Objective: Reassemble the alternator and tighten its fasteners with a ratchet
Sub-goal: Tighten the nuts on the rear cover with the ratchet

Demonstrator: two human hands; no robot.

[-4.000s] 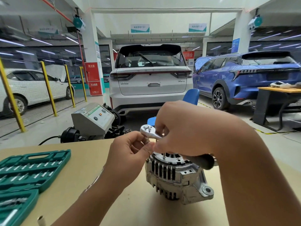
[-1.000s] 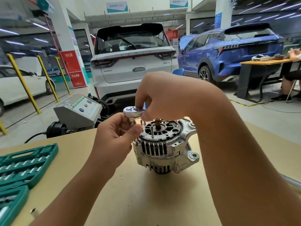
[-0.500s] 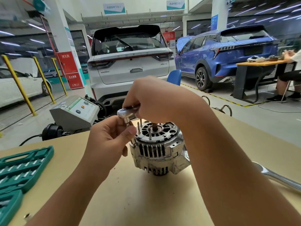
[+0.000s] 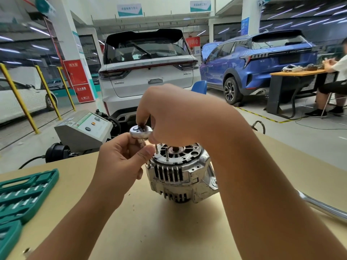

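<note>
At the lower left edge lies a green moulded plastic socket case (image 4: 24,192), its slots holding shiny bits, on the smooth tan table (image 4: 150,231). Left of centre, the left hand (image 4: 122,162) curls its fingers round the socket stem under the ratchet (image 4: 141,131), whose round chrome head shows above. The right hand (image 4: 180,113) grips the ratchet, fingertip atop. The alternator (image 4: 180,175), ribbed cast aluminium with upright studs, stands centre frame. A polished steel bar (image 4: 323,207) lies at the lower right.
</note>
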